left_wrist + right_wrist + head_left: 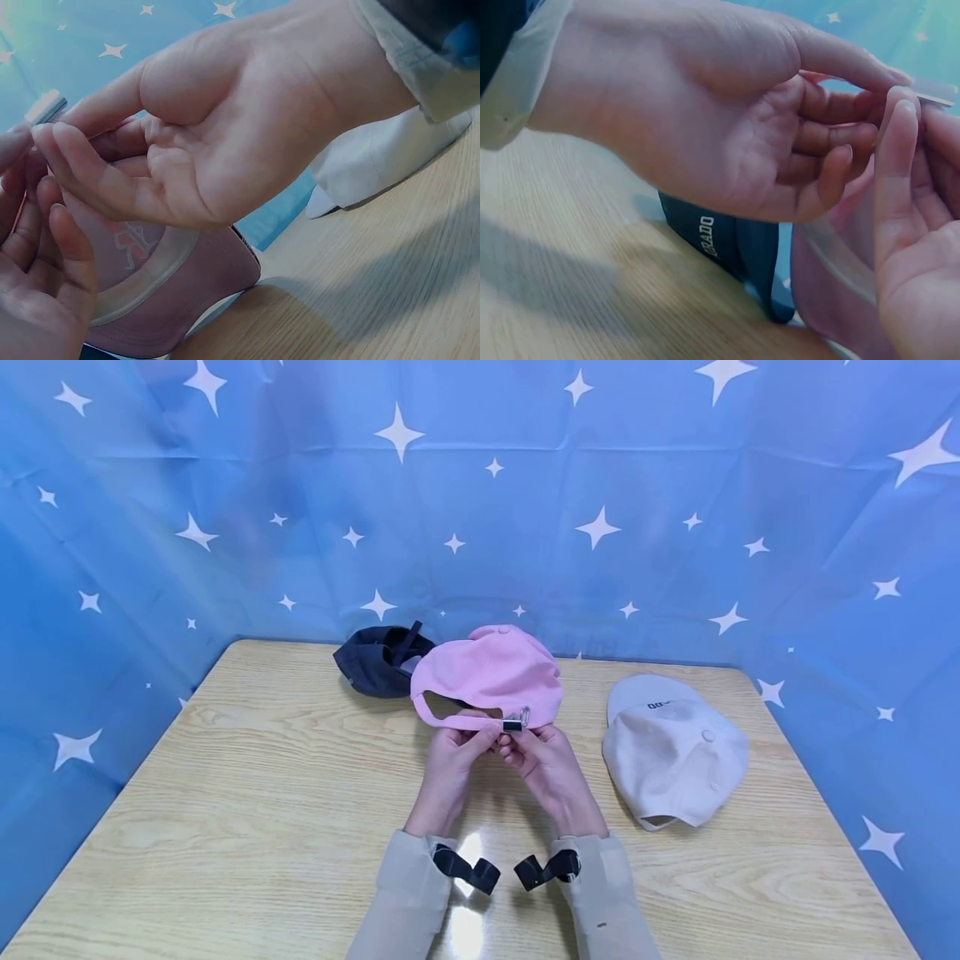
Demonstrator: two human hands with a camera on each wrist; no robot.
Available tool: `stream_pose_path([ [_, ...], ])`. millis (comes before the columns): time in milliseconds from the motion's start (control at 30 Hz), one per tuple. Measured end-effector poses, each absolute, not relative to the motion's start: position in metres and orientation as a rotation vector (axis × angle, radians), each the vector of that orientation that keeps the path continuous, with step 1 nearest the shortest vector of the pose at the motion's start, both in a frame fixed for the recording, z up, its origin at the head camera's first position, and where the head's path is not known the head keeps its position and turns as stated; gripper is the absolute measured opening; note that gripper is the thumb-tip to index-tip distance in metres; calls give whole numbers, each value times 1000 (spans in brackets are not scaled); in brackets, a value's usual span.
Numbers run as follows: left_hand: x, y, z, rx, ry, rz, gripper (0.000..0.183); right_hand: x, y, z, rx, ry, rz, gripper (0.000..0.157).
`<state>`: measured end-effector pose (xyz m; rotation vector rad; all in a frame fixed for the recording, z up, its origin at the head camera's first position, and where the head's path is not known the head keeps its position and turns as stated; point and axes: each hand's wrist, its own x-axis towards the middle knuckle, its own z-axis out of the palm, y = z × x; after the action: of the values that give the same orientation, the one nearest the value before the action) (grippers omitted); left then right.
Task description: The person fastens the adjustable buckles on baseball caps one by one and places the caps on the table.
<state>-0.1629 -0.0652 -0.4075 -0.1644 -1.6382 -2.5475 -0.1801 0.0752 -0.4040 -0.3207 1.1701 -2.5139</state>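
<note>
A pink baseball cap [498, 672] is held up near the middle of the table, its rear opening and adjuster strap [457, 722] facing me. The strap carries a silver metal buckle [513, 725]. My left hand [450, 760] pinches the strap just left of the buckle. Close beside it, my right hand [547, 767] pinches at the buckle's right side, and the fingertips of both hands nearly meet. In the left wrist view, the cap's pink brim [217, 277] shows below the hands. Fingers partly hide the buckle [935, 91] in the right wrist view.
A navy cap [375, 664] with pale lettering lies at the back, left of the pink cap and partly behind it. On the right lies an off-white cap [675, 756]. A blue star-patterned cloth [487, 502] hangs behind the wooden table [247, 810].
</note>
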Motion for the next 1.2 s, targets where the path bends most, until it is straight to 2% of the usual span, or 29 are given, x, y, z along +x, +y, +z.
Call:
stream_pose_path([
  [167,-162,-65,-406,-133,-1645,-2521,29,-180,74,-405,-315,1168,-2537,14],
  [433,-162,-55,-406,-89,-1562,-2496,19,-180,69,-404,-271,1195,-2645,10],
  [633,-164,-51,-411,-20,-1332,-2661,16,-180,67,-402,-274,1293,-2666,5],
  [933,-166,-54,-417,-188,-1071,-2910,7,-180,67,-402,-317,1269,-2613,6],
  [1200,-167,-55,-420,-196,-1116,-2946,4,-181,73,-402,-322,1314,-2524,7],
])
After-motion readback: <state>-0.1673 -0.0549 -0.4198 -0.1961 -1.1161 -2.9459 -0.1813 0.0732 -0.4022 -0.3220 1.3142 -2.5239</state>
